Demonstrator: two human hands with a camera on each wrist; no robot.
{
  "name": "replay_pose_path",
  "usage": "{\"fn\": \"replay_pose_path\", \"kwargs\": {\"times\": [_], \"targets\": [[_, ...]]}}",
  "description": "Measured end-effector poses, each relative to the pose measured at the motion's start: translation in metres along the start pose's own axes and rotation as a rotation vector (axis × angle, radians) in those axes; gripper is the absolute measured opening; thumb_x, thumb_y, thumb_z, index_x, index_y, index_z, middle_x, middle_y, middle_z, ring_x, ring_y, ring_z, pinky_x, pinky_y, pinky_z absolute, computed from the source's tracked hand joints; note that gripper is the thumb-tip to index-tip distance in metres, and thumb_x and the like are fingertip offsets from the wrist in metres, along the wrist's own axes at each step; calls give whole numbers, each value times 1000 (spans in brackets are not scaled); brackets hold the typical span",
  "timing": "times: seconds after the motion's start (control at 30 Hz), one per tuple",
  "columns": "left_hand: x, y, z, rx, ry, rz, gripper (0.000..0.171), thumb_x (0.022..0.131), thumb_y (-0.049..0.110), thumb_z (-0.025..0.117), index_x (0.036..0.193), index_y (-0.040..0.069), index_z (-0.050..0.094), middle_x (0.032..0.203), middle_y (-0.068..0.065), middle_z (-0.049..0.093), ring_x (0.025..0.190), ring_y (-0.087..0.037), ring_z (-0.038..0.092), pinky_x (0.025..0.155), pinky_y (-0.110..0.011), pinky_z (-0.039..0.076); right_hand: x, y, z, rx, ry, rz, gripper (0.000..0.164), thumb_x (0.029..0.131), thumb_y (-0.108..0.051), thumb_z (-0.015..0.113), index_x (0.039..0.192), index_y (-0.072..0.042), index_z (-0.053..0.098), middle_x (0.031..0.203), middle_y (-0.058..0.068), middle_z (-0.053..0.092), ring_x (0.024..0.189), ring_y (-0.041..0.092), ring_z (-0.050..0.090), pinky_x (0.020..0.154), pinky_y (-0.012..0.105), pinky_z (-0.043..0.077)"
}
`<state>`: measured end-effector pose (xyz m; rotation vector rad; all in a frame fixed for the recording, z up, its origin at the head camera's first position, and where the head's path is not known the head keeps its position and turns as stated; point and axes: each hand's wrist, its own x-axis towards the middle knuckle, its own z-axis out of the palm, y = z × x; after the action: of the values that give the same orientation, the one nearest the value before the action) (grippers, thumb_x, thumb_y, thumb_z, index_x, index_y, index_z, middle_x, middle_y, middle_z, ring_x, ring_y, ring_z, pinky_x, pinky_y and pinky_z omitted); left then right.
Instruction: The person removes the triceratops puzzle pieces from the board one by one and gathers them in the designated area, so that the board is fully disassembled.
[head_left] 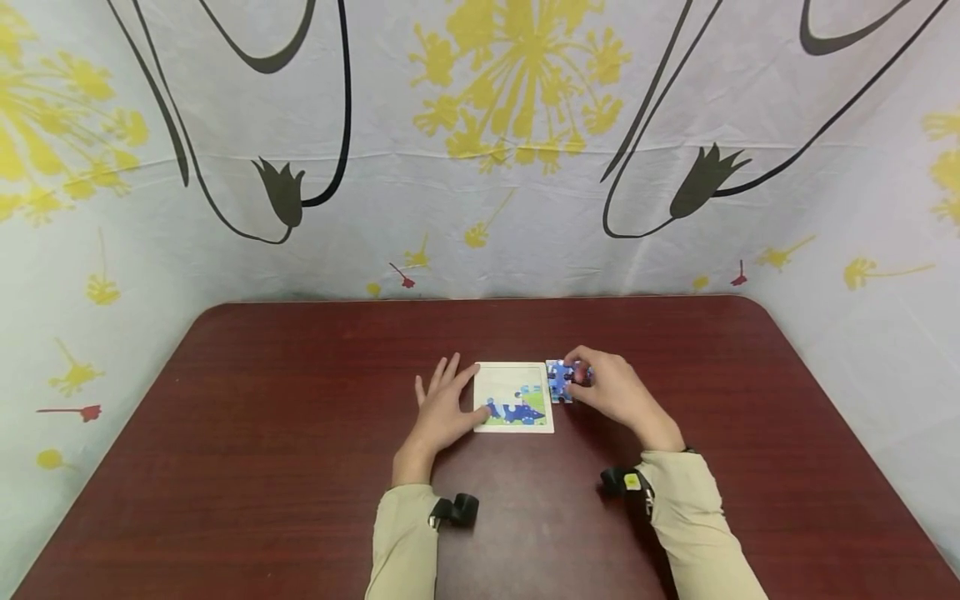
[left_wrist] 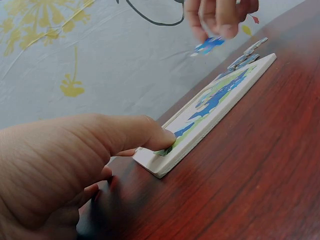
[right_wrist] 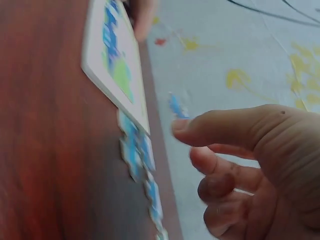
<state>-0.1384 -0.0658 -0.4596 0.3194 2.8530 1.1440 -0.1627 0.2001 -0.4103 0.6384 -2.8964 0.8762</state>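
- Puzzle tray (head_left: 498, 382) is laid flat on the dark red surface (head_left: 300, 375), just below centre of the head frame. It is set between the two hands, presumably so it can be reached from both sides.
- Lower part of the tray is filled with fitted pieces (head_left: 521, 414): blue animal, green ground. Upper left is left bare, pale backing exposed.
- Left hand (head_left: 442, 412): fingers spread, nothing pinched. Thumb is rested on the tray's lower left, index fingertip is laid at its upper left corner. Probably placed there so the tray is kept from sliding while the middle is left unblocked.
- Right hand (head_left: 615, 387): blue puzzle piece (left_wrist: 209, 46) is pinched between thumb and fingers, lifted clear of the surface at the top of the left wrist frame. Held by the fingertips, likely so much of its outline is left uncovered.
- Loose pieces (head_left: 558, 382) are grouped just beside the tray's right edge, right of centre in the head frame. Probably parked there so right-hand reach is kept short. Whether the tray is touched by them cannot be told.
- Print on the held piece can't be read; right wrist frame is blurred.
- Wrist cameras (head_left: 465, 510) are strapped on at lower centre, presumably so each hand's work is covered.
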Motion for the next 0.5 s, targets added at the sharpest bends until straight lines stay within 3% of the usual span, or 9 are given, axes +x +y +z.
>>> {"fn": "replay_pose_path", "kwargs": {"times": [0.27,0.5], "targets": [[0,1,0,-2,2,4,70,79,31,70,141,15,43,152,-11,19,141,-27,7,104,-58,-10,-11,22,-25,-4,-69,94,26,75,-5,72,99,-3,61,66,0,48,56,14,42,54,31,35],[0,-1,2,5,9,-5,69,79,31,70,141,16,43,152,-10,20,141,-27,6,104,-58,-10,-14,33,-29,8,-150,114,24,76,-4,71,96,-1,61,65,0,49,55,14,42,52,29,35]]}}
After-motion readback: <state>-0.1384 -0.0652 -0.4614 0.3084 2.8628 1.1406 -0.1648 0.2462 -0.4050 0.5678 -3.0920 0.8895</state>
